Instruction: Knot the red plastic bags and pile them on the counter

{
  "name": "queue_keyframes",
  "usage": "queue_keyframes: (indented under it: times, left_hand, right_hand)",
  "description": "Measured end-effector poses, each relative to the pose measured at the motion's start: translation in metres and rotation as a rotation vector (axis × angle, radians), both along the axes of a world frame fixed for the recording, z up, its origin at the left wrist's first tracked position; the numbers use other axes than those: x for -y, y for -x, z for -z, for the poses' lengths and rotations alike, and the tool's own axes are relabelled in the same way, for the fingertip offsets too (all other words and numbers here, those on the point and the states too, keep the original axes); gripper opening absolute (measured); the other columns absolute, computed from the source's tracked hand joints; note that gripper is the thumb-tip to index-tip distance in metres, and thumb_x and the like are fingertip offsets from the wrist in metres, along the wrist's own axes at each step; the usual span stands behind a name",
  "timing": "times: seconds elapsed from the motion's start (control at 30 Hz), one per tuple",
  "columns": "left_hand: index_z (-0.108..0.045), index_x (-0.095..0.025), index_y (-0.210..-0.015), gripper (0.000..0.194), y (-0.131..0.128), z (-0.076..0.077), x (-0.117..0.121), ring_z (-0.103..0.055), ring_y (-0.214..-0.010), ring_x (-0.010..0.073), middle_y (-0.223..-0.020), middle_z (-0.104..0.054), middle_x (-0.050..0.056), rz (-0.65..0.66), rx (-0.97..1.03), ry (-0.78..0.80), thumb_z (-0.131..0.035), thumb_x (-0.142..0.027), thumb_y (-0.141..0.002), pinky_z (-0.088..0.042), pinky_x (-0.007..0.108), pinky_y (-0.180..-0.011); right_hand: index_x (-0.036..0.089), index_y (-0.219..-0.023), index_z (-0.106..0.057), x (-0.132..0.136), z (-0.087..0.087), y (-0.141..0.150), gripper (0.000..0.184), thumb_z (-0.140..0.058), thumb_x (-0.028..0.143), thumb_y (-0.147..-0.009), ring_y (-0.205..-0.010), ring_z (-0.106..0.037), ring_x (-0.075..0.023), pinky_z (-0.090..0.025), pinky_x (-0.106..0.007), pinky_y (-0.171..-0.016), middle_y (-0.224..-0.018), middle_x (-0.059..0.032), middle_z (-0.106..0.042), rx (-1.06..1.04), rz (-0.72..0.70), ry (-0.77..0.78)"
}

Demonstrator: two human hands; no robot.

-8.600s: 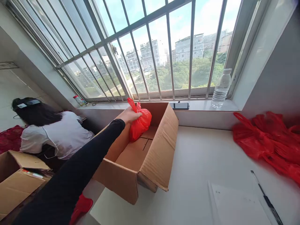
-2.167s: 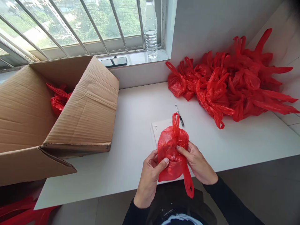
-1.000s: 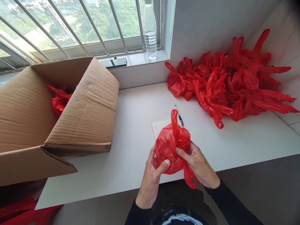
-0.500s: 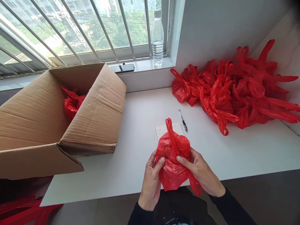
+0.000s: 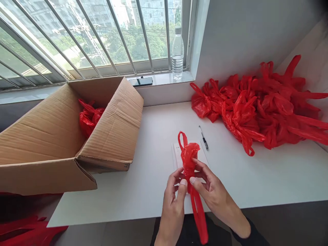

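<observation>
A red plastic bag (image 5: 189, 159), gathered into a narrow bundle, is held over the table in front of me. One handle loop sticks up at its top, and a long strip hangs past the table's front edge. My left hand (image 5: 174, 198) pinches the bundle's left side between thumb and fingers. From the right, my right hand (image 5: 210, 191) grips it, its thumb near the narrow middle and a finger higher up. Behind the bag lies a small white notepad (image 5: 203, 157), partly covered. A black-and-clear pen (image 5: 204, 138) rests just right of the pad.
An open cardboard box (image 5: 112, 126) stands at left with red bags (image 5: 89, 118) inside. Many knotted red bags (image 5: 256, 106) are heaped at right against the wall. On the windowsill are a phone (image 5: 140, 81) and a water bottle (image 5: 177, 54). Red plastic (image 5: 28, 230) shows below left.
The bag went from a wide, spread shape to a narrow bundle, with its strip now hanging downward. Both hands have come closer together around it. The camera view has shifted slightly.
</observation>
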State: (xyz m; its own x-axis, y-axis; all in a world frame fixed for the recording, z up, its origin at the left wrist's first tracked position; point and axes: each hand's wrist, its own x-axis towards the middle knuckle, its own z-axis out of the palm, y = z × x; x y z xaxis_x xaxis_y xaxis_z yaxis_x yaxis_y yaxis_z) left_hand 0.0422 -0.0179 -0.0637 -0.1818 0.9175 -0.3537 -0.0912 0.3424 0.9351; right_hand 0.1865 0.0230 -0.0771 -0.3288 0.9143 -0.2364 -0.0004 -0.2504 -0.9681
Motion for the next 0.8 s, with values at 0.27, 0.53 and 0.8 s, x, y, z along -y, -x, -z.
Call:
queue_keyframes:
  times: [0.27,0.53,0.8]
  left_hand:
    - [-0.07,-0.021,-0.114,0.029,0.014,0.001,-0.025,-0.06,-0.09,0.0236,-0.1,-0.069,0.008,0.167,-0.021,-0.071,-0.059,-0.041,-0.096,-0.049,0.034,-0.083]
    - [-0.067,-0.024,-0.103,0.034,0.012,-0.008,-0.004,-0.054,-0.087,0.021,-0.095,-0.056,0.004,0.438,-0.438,-0.167,-0.056,-0.007,-0.077,-0.042,0.032,-0.079]
    - [-0.065,-0.025,-0.087,0.02,0.05,-0.072,-0.004,-0.048,-0.073,0.0164,-0.079,-0.057,-0.001,0.339,-0.325,0.033,-0.067,-0.014,-0.07,-0.037,0.026,-0.061]
  right_hand:
    - [0.028,-0.134,-0.059,0.004,0.001,0.001,0.046,-0.049,0.06,-0.102,-0.105,-0.066,-0.0253,-0.057,-0.04,-0.089,-0.13,-0.0084,-0.065,0.084,-0.054,-0.016]
    - [0.026,-0.123,-0.063,-0.037,0.005,-0.022,0.049,-0.06,0.064,-0.093,-0.077,-0.058,-0.0215,-0.051,-0.034,-0.072,-0.085,-0.0013,-0.063,0.242,0.097,-0.131]
    - [0.033,-0.115,-0.068,-0.047,0.053,-0.043,0.053,-0.066,0.073,-0.08,-0.102,-0.07,-0.0348,-0.062,-0.041,-0.082,-0.106,-0.0079,-0.076,0.249,0.226,-0.038]
